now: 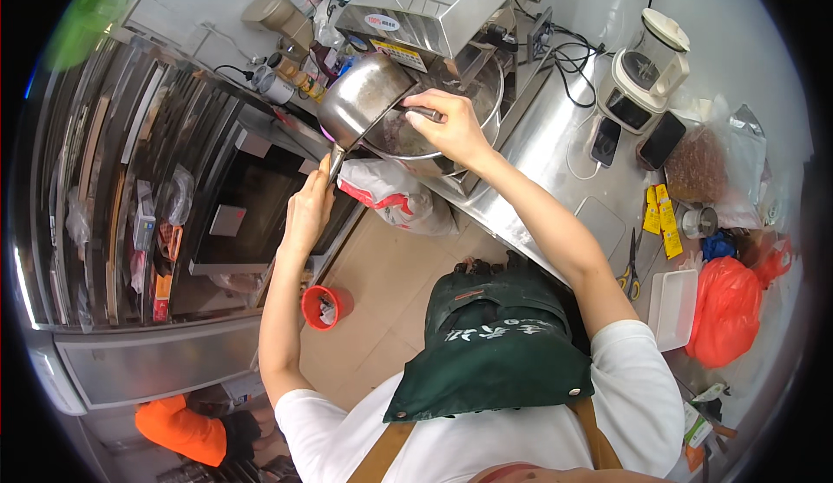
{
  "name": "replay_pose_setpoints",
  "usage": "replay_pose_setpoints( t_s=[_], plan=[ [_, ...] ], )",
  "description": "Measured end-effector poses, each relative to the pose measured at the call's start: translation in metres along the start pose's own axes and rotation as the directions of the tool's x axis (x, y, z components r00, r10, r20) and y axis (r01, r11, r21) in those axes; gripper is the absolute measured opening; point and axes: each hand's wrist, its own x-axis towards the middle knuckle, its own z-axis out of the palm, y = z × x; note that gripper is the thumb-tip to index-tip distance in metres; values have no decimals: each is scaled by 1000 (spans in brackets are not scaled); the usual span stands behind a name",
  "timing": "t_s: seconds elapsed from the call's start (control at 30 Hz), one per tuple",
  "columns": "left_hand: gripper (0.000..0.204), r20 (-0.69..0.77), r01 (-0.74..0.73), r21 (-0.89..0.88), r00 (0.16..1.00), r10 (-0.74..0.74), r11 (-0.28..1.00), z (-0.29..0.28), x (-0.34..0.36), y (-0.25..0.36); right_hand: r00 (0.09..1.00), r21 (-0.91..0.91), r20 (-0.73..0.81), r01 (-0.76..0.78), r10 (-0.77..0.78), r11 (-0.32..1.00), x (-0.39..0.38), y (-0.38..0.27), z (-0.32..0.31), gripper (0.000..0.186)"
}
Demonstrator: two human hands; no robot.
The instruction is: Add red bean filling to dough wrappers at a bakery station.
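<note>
My left hand (308,212) is closed round the handle of a steel saucepan (364,97). The pan is tipped on its side, with its mouth facing the large steel mixing bowl (492,123) under the metal machine (442,1). My right hand (451,127) is closed on the grey handle of a utensil (425,113) at the pan's rim. The working end of that utensil is hidden, so its kind does not show. What the pan holds is out of sight too.
A steel counter (542,149) on the right carries a white blender (646,71), phones (605,142), scissors (631,270) and a red bag (724,309). A white sack (395,192) and red bin (327,307) stand on the floor. Tray racks (104,170) line the left; a person in orange (184,431) is lower left.
</note>
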Motion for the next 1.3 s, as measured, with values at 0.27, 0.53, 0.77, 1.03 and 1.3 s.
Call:
replay_pose_setpoints(
  t_s=[0.27,0.53,0.77,1.03,1.3],
  plan=[
    [51,41,86,-37,996,-85,996,2,-4,-1,994,-28,-49,-99,97,995,-24,3,-21,24],
    [50,61,106,-74,993,-101,992,-1,-1,-1,943,400,-80,-266,323,877,-33,17,-11,22],
    [56,-29,-22,-29,999,21,999,3,0,-8,995,-2,-41,-87,87,996,-3,7,-1,26],
    [56,-37,-25,-30,999,24,999,7,-2,-10,999,-30,40,-13,14,999,-9,-10,-1,23],
    [55,-54,-5,-42,999,3,999,9,-3,-10,997,-73,38,-70,73,995,-14,-13,-14,24]
  ],
)
